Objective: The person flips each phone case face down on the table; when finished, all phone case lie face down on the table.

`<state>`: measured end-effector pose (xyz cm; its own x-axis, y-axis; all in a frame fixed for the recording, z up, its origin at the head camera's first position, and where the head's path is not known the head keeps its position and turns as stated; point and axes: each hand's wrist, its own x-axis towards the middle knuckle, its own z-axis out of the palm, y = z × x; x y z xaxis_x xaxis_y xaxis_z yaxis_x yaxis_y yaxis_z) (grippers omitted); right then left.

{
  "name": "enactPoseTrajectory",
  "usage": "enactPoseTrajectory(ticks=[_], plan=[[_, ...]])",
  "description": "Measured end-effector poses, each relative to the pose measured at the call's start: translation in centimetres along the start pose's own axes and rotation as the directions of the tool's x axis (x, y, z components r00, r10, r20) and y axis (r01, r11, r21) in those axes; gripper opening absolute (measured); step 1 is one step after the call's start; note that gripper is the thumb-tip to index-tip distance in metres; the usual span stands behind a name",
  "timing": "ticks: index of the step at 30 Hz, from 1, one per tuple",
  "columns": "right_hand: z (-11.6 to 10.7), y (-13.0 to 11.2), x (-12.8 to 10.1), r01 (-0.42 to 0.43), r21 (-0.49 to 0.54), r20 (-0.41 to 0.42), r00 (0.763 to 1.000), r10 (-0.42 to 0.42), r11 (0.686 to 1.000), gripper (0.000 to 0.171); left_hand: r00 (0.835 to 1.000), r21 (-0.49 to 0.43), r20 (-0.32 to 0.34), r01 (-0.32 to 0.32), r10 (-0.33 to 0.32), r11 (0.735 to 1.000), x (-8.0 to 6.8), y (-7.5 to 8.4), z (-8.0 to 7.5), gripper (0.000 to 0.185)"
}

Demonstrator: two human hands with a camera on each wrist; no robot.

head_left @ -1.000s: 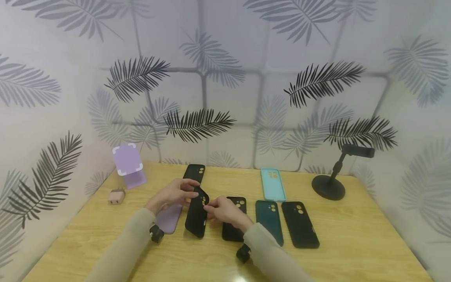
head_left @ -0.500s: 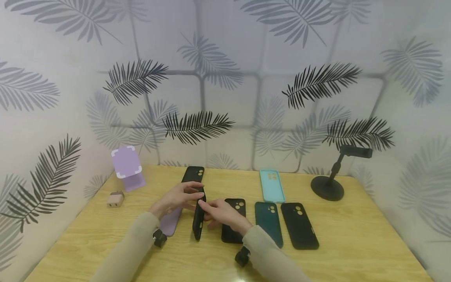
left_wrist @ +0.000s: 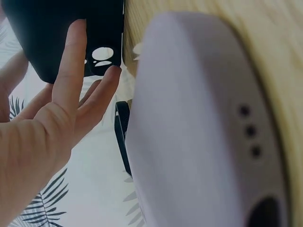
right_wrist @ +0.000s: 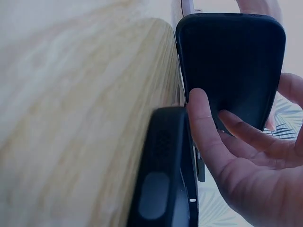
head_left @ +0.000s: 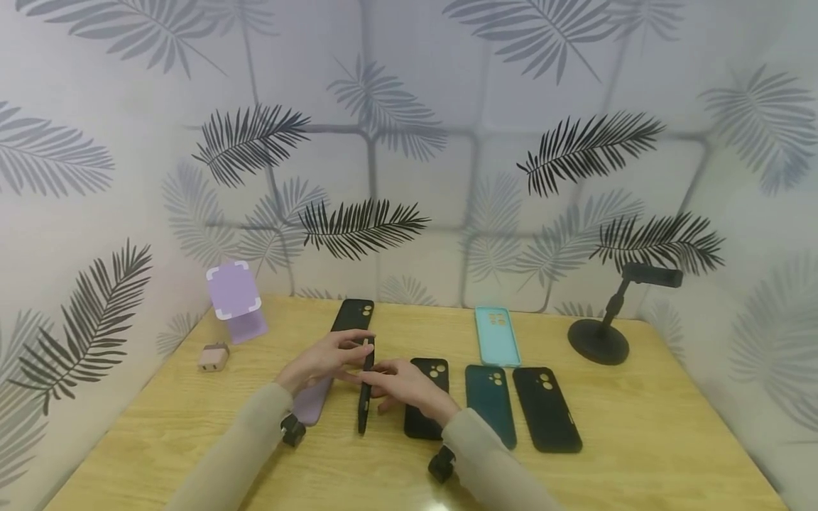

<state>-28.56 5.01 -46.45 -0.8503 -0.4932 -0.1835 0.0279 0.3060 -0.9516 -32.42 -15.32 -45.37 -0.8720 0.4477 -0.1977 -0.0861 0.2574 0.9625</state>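
A black phone case [head_left: 365,389] stands on its long edge on the wooden table [head_left: 639,440], held between both hands. My left hand [head_left: 348,349] pinches its far upper end, with straight fingers [left_wrist: 71,61] laid on the back beside the camera holes. My right hand [head_left: 378,376] grips the middle from the right; its thumb [right_wrist: 200,111] presses the case's inner face [right_wrist: 232,61]. A lilac case [head_left: 311,402] lies under my left wrist. Another black case [head_left: 424,415] lies under my right wrist.
A dark teal case [head_left: 489,404] and a black case [head_left: 547,409] lie to the right. A light teal case [head_left: 496,335] and a further black case [head_left: 353,314] lie farther back. A black phone stand [head_left: 599,339], a lilac stand [head_left: 234,299] and a charger plug [head_left: 213,357] occupy the corners.
The black case has turned from lying nearly flat between my hands to standing on its edge. Both hands stayed on it.
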Motion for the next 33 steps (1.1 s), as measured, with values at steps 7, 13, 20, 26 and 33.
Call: enactPoseTrajectory(ticks=[7,13,20,26,33], plan=[[-0.5,0.0,-0.2,0.012,0.065,0.066,0.998,-0.016,0.998,0.05,0.999,-0.014,0.043,-0.008,0.008,1.0,0.1,0.0,-0.2,0.061],[-0.7,0.4,-0.4,0.052,0.042,0.028,0.998,-0.053,0.998,0.037,0.999,0.06,0.033,-0.01,0.008,0.998,0.1,-0.3,-0.3,0.058],[-0.8,0.2,-0.8,0.017,0.075,-0.014,1.0,-0.015,0.997,0.028,0.999,0.119,0.046,-0.009,0.004,0.993,0.2,-0.3,-0.3,0.058],[-0.9,-0.1,-1.4,-0.065,0.114,-0.041,0.997,0.07,0.991,0.067,0.999,0.164,0.046,0.014,-0.021,0.986,0.0,-0.1,-0.3,0.056],[-1.0,0.3,-1.3,-0.094,0.069,-0.048,0.994,0.097,0.993,0.077,0.999,0.187,-0.019,0.05,-0.048,0.981,0.1,-0.2,-0.3,0.05]])
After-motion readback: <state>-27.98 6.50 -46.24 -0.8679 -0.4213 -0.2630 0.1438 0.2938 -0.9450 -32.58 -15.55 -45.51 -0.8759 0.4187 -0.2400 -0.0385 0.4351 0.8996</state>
